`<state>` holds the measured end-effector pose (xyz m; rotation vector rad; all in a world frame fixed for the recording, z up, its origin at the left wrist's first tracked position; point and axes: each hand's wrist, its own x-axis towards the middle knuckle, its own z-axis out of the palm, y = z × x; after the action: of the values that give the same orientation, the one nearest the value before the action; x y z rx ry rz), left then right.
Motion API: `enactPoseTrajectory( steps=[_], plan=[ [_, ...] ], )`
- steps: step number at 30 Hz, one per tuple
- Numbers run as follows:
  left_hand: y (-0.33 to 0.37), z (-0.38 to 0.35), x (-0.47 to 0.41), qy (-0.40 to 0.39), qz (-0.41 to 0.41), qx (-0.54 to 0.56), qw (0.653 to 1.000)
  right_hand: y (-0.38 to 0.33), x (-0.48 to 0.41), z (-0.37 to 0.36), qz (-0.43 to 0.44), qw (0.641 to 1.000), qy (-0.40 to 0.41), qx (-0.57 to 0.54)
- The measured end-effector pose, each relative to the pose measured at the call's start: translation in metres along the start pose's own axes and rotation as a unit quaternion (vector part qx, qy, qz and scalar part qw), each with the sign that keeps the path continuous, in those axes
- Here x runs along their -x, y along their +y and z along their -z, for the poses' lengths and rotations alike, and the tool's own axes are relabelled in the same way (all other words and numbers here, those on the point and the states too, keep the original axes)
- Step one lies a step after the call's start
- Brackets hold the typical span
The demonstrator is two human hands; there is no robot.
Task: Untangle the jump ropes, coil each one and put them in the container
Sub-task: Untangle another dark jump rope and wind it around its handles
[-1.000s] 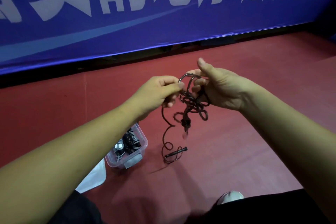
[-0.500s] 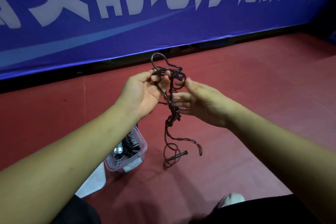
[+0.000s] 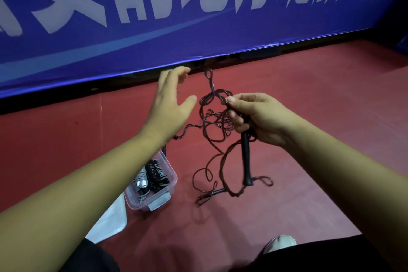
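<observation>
Tangled dark rope (image 3: 212,126) hangs over the red floor (image 3: 309,95). Its upper loops are pinched between thumb and fingers of the right hand (image 3: 262,121), whose grip also closes round one black handle (image 3: 246,161) pointing down. The second handle (image 3: 212,193) lies on the floor. Left hand (image 3: 170,106) is spread just beside the tangle, grip wide, holding nothing. Clear container (image 3: 163,201), lower left, holds coiled ropes (image 3: 152,174); a lid (image 3: 110,221) lies just beside it.
</observation>
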<state>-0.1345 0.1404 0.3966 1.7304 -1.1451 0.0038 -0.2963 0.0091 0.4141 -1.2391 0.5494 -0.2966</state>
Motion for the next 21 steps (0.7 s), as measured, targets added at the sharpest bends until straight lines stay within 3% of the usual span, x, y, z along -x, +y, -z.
enactPoseTrajectory(
  steps=[1, 2, 3, 5, 7, 8, 11, 16, 21],
  plan=[
    [0.006, -0.002, 0.004, 0.025, -0.045, -0.019, 0.999, -0.002, -0.001, -0.001, 0.001, 0.999, 0.005, -0.042],
    [0.01, -0.005, 0.006, 0.018, -0.036, -0.001, 0.999, -0.005, -0.001, -0.002, 0.0, 0.996, 0.007, -0.091],
    [0.018, -0.007, 0.008, -0.04, 0.016, 0.055, 0.998, -0.008, -0.001, -0.003, -0.006, 0.99, 0.007, -0.143],
    [0.023, -0.015, 0.015, -0.264, 0.126, 0.134, 0.947, -0.014, -0.001, -0.004, -0.022, 0.968, 0.016, -0.249],
    [0.024, -0.021, 0.027, -0.417, 0.121, 0.131, 0.891, -0.016, -0.002, -0.004, -0.024, 0.952, 0.043, -0.303],
    [0.023, -0.024, 0.031, -0.421, 0.136, 0.156, 0.883, -0.015, -0.003, -0.003, -0.02, 0.955, 0.055, -0.292],
    [0.023, -0.029, 0.033, -0.337, 0.195, 0.25, 0.886, -0.01, -0.004, 0.002, 0.005, 0.979, 0.06, -0.195],
    [0.014, -0.026, 0.023, -0.271, 0.145, 0.202, 0.93, -0.006, -0.002, 0.009, 0.062, 0.991, 0.065, -0.102],
    [0.02, -0.031, 0.022, -0.239, 0.212, 0.286, 0.903, -0.003, -0.002, 0.003, 0.092, 0.995, 0.037, -0.009]
  ],
)
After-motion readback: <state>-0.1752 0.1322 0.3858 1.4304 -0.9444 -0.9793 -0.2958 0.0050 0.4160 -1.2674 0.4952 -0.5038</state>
